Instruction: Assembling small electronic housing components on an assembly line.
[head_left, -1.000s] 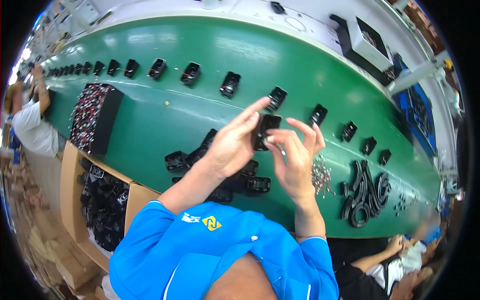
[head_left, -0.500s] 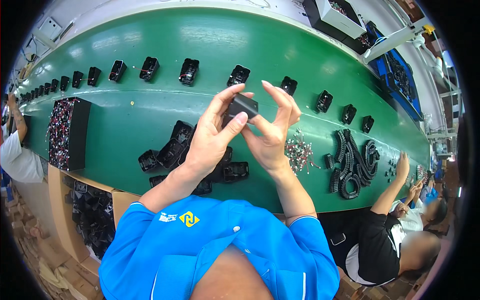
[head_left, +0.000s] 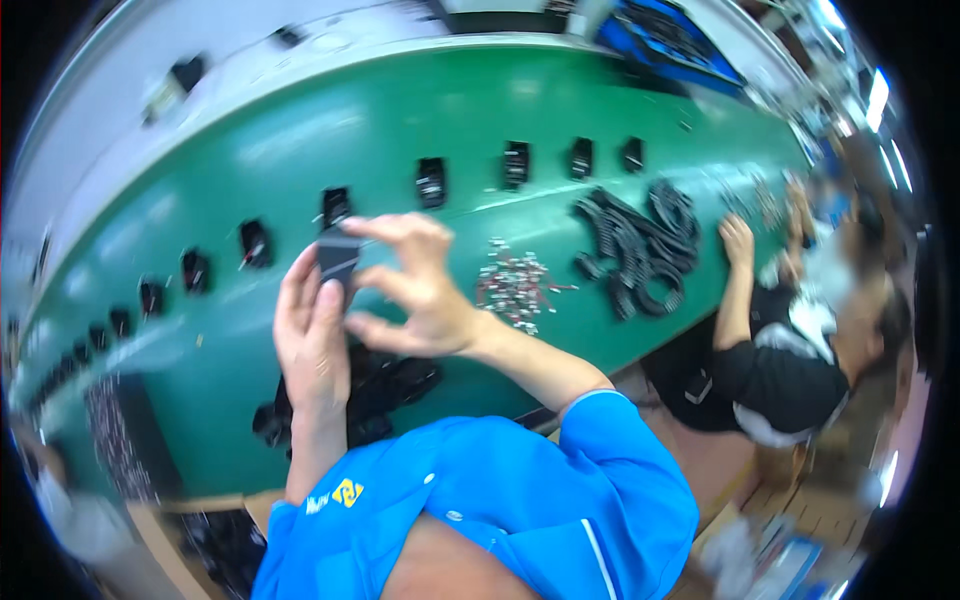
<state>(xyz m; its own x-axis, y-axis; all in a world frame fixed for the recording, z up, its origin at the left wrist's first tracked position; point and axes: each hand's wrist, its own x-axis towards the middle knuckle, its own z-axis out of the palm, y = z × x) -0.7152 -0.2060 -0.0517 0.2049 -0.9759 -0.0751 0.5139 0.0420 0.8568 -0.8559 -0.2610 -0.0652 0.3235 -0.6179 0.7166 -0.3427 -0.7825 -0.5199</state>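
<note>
Up above the green counter (head_left: 300, 130), both hands meet around one small black plastic part (head_left: 338, 256). Farthest left, a dark bin (head_left: 120, 440) of small pieces sits at the counter's near edge, blurred. A curved row of black parts (head_left: 253, 243) runs along the counter from the left rim toward the right, each standing apart from the next.

The left hand (head_left: 312, 335) rises with its palm turned to the right; its grip is closed on the small black plastic part, the thumb pressed at the lower edge and the fingers behind it. The part is held in the air, clear of the counter, just below one of the row pieces as the head view sees it. Under the wrists, a loose heap of black housings (head_left: 385, 385) lies on the counter near its front edge.

The right hand (head_left: 420, 290) comes in from the right with fingers spread and curled; its forefinger and thumb touch the top and side of the same part, so its grip is closed lightly on it.

Further right, a scatter of small pale metal pieces (head_left: 515, 285) lies on the green surface, then a pile of black ring-shaped and ribbed parts (head_left: 640, 245). At the far right a seated person (head_left: 800, 360) in black and white rests a hand (head_left: 737, 238) on the counter's edge beside that pile.
</note>
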